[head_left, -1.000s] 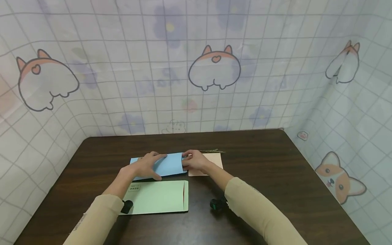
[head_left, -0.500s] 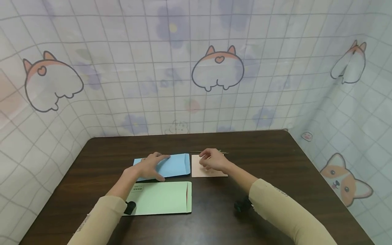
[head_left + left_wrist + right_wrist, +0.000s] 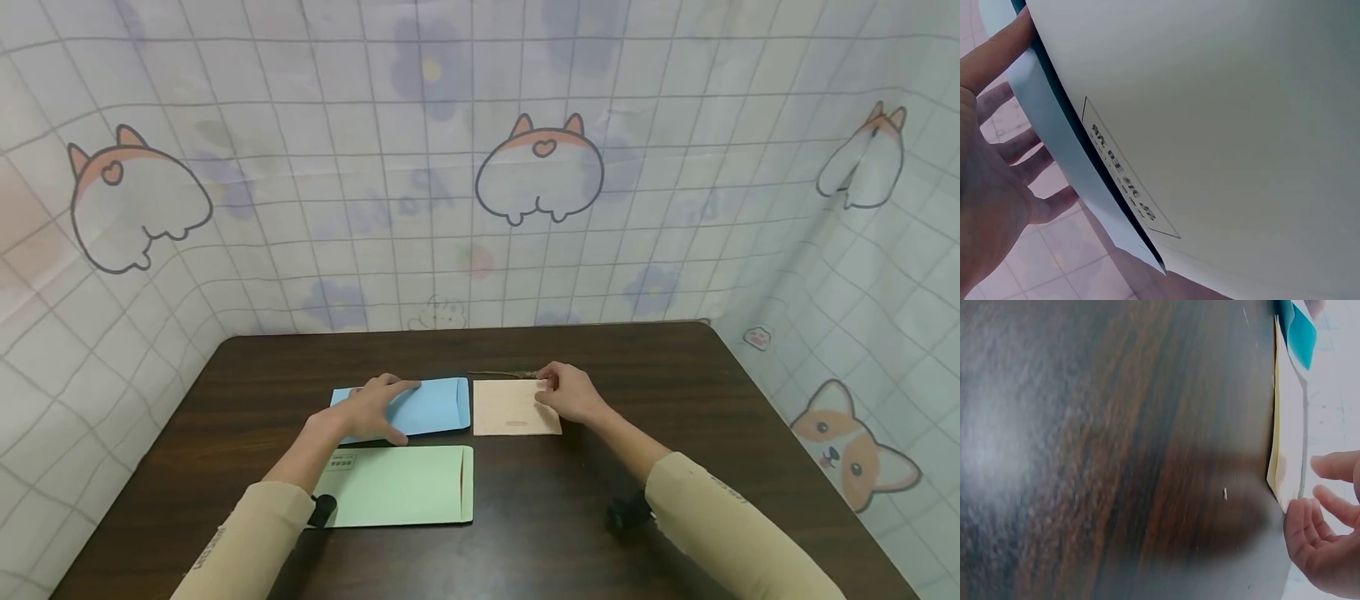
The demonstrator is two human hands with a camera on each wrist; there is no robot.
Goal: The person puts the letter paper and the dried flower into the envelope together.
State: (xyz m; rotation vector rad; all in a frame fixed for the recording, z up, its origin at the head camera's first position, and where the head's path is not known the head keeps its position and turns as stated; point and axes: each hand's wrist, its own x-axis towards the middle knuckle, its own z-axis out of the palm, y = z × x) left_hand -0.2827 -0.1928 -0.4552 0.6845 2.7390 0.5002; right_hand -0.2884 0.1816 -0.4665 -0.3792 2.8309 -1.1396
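Note:
My left hand (image 3: 372, 408) rests with spread fingers on a light blue envelope (image 3: 431, 407), whose flap end points right. In the left wrist view the thumb and fingers lie along the blue envelope (image 3: 1054, 109). Just right of the envelope lies a pale beige card (image 3: 506, 407) with a small mark near its front edge. Over the card's right end is my right hand (image 3: 573, 393), thumb and forefinger apart. The right wrist view has the right hand's (image 3: 1329, 544) fingertips at the corner of the card (image 3: 1290, 431).
A larger pale green envelope (image 3: 397, 487) with printing lies in front of the blue one. Behind the card is a thin dried sprig (image 3: 506, 373). All lie on a dark wooden table (image 3: 540, 542), with a patterned cloth (image 3: 420, 208) hanging behind.
My right hand has left the blue envelope's flap end and moved right across the card to its right end. The left hand stays on the blue envelope.

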